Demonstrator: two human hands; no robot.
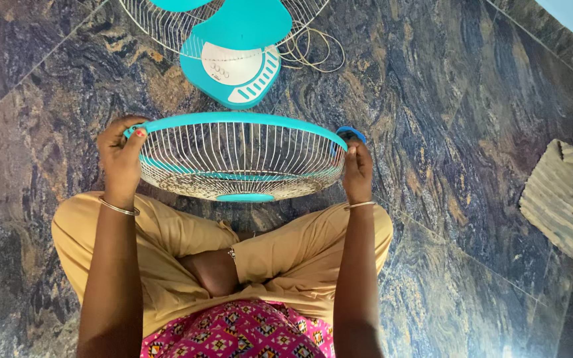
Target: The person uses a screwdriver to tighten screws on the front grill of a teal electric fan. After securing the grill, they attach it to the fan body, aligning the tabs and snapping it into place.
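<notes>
Both hands are on the front grille [240, 162] now, a round wire guard with a teal rim, held up over the person's crossed legs and tipped so its domed face points toward the lap. The left hand [122, 159] is clenched around the rim on one side, fingers curled over the teal band; the right hand [357, 171] grips the opposite edge, thumb and fingers closed on the rim just below a small blue clip [351, 133].

The grille is off the fan. Beyond it, farther from the person, lies the fan body [237, 59]: teal blades and a white and teal motor housing resting in the rear wire guard [160, 23], with a pale cord [313, 53] coiled just beside it. So, judging by how things lie, the fan is apart, the front guard separate and in hand, the blades exposed, and the two halves are not joined.

The floor [445, 132] beneath the grille is polished stone in swirling blue, brown and grey, with tile joints running diagonally. Well off to the grille's right-hand side sits a folded ribbed cloth [565, 199], greyish, on the same floor. A strip of pale wall shows at the far corner beyond it.
</notes>
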